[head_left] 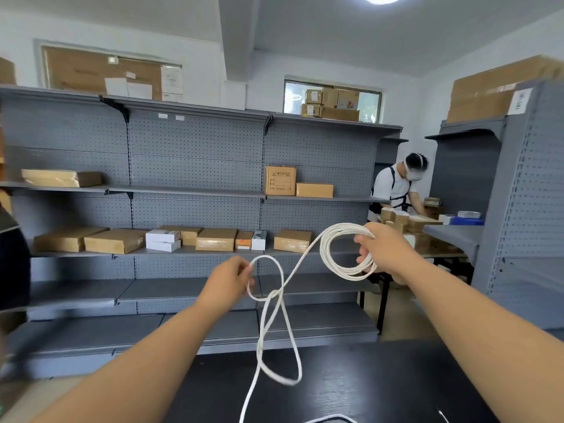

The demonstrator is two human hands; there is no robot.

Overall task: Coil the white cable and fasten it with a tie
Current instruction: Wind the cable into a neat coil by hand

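- Fingers (364, 239) of the right hand (381, 251) were curled round the gathered turns of the white cable (328, 239). From my remote seat I saw the coil pass between fingertips and palm, held up in the air.
- Grey pegboard shelving (195, 141) filled the wall behind both hands.
- Below the hands lay the black table (381, 392).
- Another person (396, 187) stood bent forward at the far right.
- Cardboard boxes (116, 241) sat on the shelves.
- Lower and to the left, the left hand (227, 279) pinched a small loop of the same cable at its fingertips (244, 271).
- One strand ran from the coil down and left and crossed itself just beside the left fingertips. It then hung as a long slack loop over the table. I could not tell whether it touched the surface.
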